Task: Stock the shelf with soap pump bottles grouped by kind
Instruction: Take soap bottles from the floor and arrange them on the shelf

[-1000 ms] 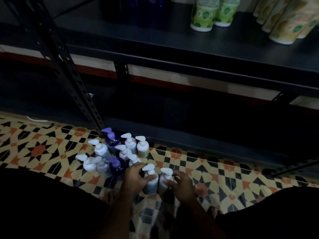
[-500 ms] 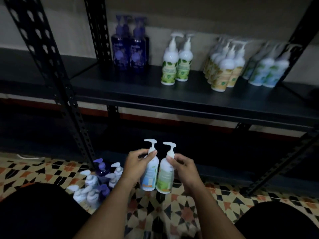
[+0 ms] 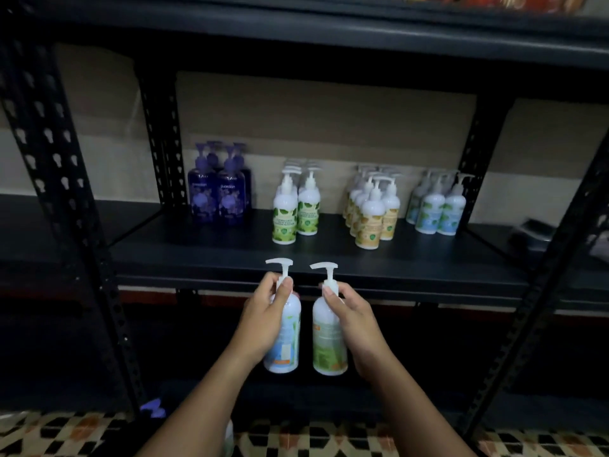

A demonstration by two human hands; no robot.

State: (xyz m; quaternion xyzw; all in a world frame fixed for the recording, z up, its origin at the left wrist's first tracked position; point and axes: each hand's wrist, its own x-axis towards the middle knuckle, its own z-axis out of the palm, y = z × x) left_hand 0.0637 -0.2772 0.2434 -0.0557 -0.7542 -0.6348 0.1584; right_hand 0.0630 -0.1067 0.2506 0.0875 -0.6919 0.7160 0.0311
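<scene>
My left hand [image 3: 263, 319] grips a white pump bottle with a blue label [image 3: 286, 341], upright, just below the front edge of the dark shelf [image 3: 230, 258]. My right hand [image 3: 354, 328] grips a white pump bottle with a green label [image 3: 326, 344] beside it. On the shelf stand four groups: purple bottles [image 3: 217, 196] at the left, green-label bottles [image 3: 295, 206], orange-label bottles [image 3: 372, 209], and blue-label bottles [image 3: 435, 206] at the right.
Black perforated uprights [image 3: 59, 179] frame the shelf, with another [image 3: 540, 291] slanting at the right. An upper shelf [image 3: 329, 31] hangs overhead. A purple pump top [image 3: 153, 409] shows at the floor by the left upright. Patterned floor tiles [image 3: 66, 433] lie below.
Both hands picked the two bottles off the floor and raised them to the shelf's front edge. The view tilted up, so the floor bottles dropped out of sight.
</scene>
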